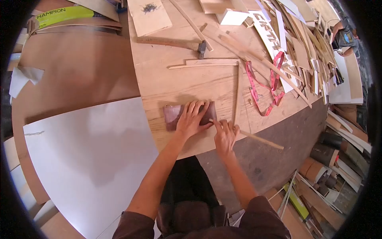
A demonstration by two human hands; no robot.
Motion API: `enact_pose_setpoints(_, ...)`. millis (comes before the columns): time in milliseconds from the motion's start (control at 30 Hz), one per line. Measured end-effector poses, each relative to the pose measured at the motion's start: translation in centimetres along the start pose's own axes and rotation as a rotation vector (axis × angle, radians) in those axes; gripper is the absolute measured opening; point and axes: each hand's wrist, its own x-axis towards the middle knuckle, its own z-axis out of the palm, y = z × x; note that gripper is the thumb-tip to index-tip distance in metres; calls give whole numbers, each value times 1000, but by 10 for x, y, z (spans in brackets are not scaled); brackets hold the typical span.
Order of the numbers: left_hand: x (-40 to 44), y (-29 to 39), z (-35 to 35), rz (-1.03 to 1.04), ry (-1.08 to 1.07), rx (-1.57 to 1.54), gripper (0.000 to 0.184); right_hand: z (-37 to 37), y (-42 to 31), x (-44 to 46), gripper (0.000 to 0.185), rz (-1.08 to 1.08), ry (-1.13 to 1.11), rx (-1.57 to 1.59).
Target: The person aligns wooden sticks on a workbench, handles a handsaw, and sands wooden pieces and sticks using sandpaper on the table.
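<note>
1. The brown abrasive-looking pad (171, 119) lies flat on the plywood tabletop (191, 85), near its lower left corner, with the left hand (193, 119) over its middle.
2. The left hand's fingers are extended and slightly apart, pressing down on the pad rather than closing round it.
3. The right hand (226, 135) is at the pad's right end, index finger reaching to its edge, other fingers curled over a short wooden stick (262, 139). Its underside is hidden, so I cannot tell whether it is clamped on the stick or merely rests against it.
4. For good control, the left palm should spread its weight evenly so the pad does not skid or tip; the right fingertips are best placed clear of the pad's edge, with light, level pressure on the thin stick, which could snap.
5. The near table edge runs just below both hands, and the stick's far end overhangs the floor (254, 171), so a downward knock there could lever it up.
6. The left table edge passes close beside the pad, by the white board (91, 147); little room is left that way.
7. Rightward, a thin upright strip (237, 95) reaches the right hand, with the pink tape measure (264, 109) beyond.
8. Bare wood above the pad gives the most room, up to the hammer (171, 42).
</note>
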Motion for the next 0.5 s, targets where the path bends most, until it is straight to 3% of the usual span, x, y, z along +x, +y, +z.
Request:
enact_pose_setpoints(100, 2, -4, 5, -2, -23, -13, 87, -1, -1, 47, 37, -9, 23, -8)
enact_pose_setpoints(333, 0, -2, 3, 3, -38, -61, 82, -4, -1, 5, 36, 44, 39, -2)
enact_pose_setpoints(500, 0, -5, 5, 10, 27, -83, 71, -10, 2, 52, 34, -20, -12, -42)
